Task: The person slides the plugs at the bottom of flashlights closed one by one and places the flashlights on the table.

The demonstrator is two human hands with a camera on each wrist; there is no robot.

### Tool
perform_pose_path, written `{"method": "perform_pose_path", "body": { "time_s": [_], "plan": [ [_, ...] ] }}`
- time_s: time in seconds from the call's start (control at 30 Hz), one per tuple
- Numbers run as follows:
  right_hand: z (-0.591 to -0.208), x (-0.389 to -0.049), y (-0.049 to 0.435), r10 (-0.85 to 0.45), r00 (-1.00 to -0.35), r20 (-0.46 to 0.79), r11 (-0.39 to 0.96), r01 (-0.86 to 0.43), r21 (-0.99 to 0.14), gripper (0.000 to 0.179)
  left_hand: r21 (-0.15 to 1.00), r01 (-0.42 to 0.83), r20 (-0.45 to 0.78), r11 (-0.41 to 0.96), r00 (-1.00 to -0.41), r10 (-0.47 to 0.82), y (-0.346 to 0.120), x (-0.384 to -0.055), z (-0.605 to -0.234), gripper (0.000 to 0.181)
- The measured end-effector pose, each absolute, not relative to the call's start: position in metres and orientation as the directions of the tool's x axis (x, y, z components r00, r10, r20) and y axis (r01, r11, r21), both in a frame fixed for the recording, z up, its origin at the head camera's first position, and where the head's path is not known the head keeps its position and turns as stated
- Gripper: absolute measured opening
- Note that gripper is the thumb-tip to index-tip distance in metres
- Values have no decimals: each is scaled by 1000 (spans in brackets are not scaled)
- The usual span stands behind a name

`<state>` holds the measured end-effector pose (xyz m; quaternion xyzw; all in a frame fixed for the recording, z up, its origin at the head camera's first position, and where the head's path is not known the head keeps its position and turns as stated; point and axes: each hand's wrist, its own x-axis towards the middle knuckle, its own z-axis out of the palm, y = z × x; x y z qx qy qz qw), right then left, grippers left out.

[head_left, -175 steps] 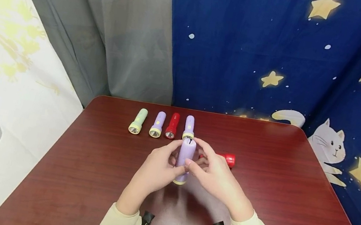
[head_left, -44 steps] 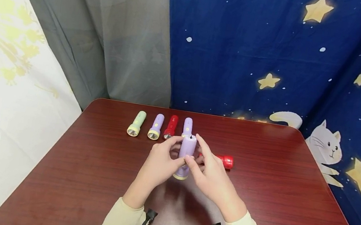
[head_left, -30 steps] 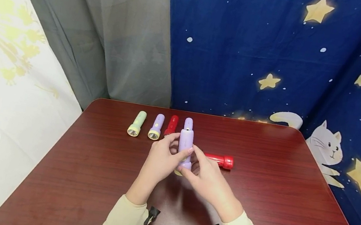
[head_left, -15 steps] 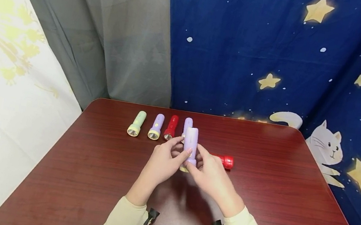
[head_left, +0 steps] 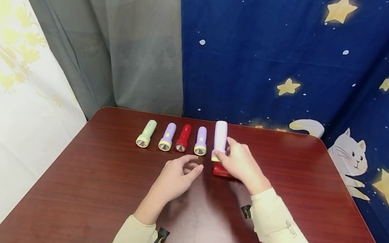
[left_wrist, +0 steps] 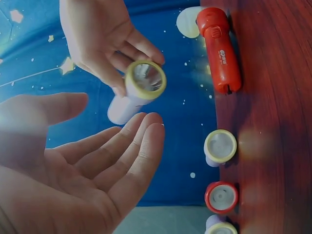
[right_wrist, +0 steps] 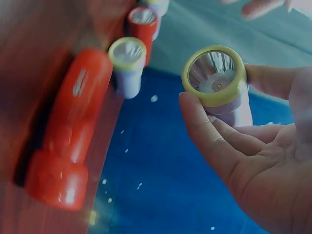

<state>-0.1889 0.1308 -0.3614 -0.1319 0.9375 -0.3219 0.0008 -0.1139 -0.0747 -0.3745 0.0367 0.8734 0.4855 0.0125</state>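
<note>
My right hand (head_left: 242, 161) grips a purple flashlight (head_left: 220, 137) by its head, fingers and thumb around the yellow rim. In the right wrist view, the reflector of this flashlight (right_wrist: 214, 80) faces the camera. Just in front of it on the table lies a red flashlight (head_left: 223, 170) on its side, partly covered by the right hand. My left hand (head_left: 175, 177) hovers over the table with nothing in it. In the left wrist view, the fingers of the left hand (left_wrist: 112, 165) are extended and apart from the held flashlight.
A row along the back of the brown table (head_left: 95, 190) holds a green flashlight (head_left: 146, 133), a purple one (head_left: 168, 136), a red one (head_left: 183, 138) and another purple one (head_left: 201, 141). Behind the table hang grey and blue curtains (head_left: 256, 55).
Both hands held the purple flashlight earlier. The left hand has let go, and the right hand has carried the flashlight rightward and away, to the right end of the row.
</note>
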Motion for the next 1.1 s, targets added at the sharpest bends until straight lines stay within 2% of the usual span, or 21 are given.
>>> {"method": "perform_pose_path", "body": {
  "time_s": [0.13, 0.4, 0.53, 0.77, 1.1],
  "plan": [
    [-362, -214, 136, -250, -968, 1, 796, -206, -570, 56, 842, 54, 6, 537, -996, 91, -74, -113, -375, 40],
    [-363, -248, 141, -246, -966, -83, 824, -164, -543, 41, 835, 74, 16, 545, -994, 111, -73, -114, -379, 40],
    [-364, -258, 140, -245, -962, -118, 826, -143, -545, 35, 832, 85, 28, 548, -993, 112, -73, -115, -381, 39],
    [-374, -272, 137, -221, -954, -201, 816, -68, -573, 35, 823, 84, 22, 562, -993, 116, -72, -115, -385, 38],
    [-391, -291, 127, -170, -951, -258, 811, 13, -585, 31, 820, 84, 11, 566, -991, 131, -70, -114, -386, 38]
  ]
}}
